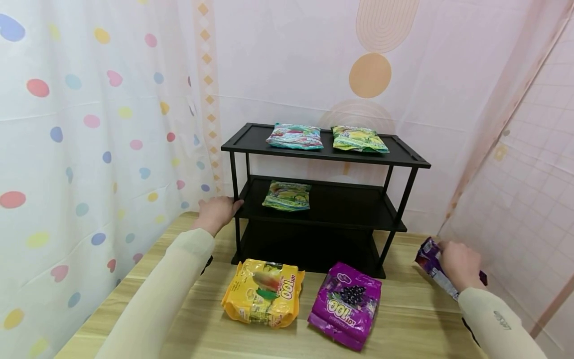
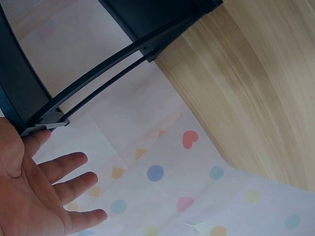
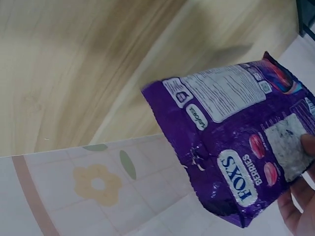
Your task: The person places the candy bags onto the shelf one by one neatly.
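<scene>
At the right of the table, my right hand [image 1: 460,264] grips a purple Fox's Berries candy bag [image 1: 432,264]. In the right wrist view, the bag [image 3: 211,132] hangs tilted above the wood, its printed back showing and the fingers [image 3: 295,206] at its lower right edge. My left hand [image 1: 217,213] is at the left end of the black three-tier rack [image 1: 345,199], its thumb touching the middle shelf's edge. Seen from the left wrist, that hand [image 2: 42,191] has its fingers spread and mostly straight beside the shelf's corner; part of the thumb is hidden.
A yellow Lot 100 candy bag [image 1: 264,294] and a purple Lot 100 bag [image 1: 345,306] lie before the rack. On the top shelf sit a teal bag [image 1: 294,136] and a yellow-green bag [image 1: 358,138]; a green bag [image 1: 288,196] is on the middle shelf. Curtains [image 1: 112,124] surround the table.
</scene>
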A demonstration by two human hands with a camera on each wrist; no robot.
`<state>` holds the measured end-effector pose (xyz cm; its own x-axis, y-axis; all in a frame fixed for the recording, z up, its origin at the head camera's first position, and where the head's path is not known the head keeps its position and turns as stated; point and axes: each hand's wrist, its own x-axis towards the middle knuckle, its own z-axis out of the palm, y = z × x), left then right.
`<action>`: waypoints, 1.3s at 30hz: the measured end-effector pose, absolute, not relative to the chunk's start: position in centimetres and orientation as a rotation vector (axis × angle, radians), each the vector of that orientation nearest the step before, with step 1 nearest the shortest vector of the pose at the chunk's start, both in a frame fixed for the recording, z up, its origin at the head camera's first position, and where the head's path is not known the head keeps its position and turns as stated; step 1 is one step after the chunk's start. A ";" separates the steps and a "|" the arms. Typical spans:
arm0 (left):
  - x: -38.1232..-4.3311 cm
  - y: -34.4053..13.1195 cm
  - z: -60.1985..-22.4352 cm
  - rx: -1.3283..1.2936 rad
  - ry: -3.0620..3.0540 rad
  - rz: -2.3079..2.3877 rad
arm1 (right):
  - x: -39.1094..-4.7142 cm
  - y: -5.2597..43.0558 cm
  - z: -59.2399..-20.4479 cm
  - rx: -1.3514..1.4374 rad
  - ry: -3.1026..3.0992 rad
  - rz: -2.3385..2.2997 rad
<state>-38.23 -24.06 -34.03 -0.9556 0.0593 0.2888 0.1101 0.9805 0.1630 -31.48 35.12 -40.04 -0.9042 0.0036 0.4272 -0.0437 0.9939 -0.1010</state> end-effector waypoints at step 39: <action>-38.5 -24.1 -34.2 -0.120 -2.856 -0.289 | -29.1 35.3 -47.1 0.454 -2.410 -0.118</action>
